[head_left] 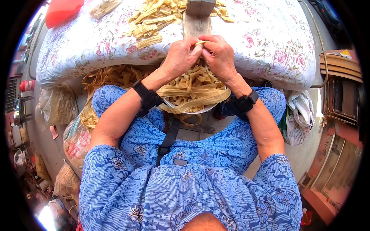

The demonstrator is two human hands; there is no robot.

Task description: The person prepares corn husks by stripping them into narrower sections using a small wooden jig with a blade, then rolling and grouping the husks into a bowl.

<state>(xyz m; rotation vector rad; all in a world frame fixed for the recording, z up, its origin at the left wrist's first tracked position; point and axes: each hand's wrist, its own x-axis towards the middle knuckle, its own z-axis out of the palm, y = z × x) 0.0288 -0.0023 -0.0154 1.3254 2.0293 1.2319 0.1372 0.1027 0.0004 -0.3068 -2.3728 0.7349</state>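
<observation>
My left hand (182,56) and my right hand (220,54) meet above the near edge of a flower-patterned cloth. Both are closed, fingertips pinching a small pale-yellow dried strip (201,42) between them; the strip looks like leaf or husk, its exact kind unclear. Just beyond my hands lies a wooden plank (197,27) with a dark wooden block (200,7) at its far end. Below my wrists, between my knees, a white basin (208,108) is heaped with long tan dried strips (192,91). Part of that heap is hidden by my hands and forearms.
Folded dried strips (149,30) lie on the flowered cloth (269,46), left of the plank. A red bag (63,12) sits far left. More loose strips (111,79) hang beside my left knee. Plastic bags (58,104) stand at left, a white bag (300,111) at right.
</observation>
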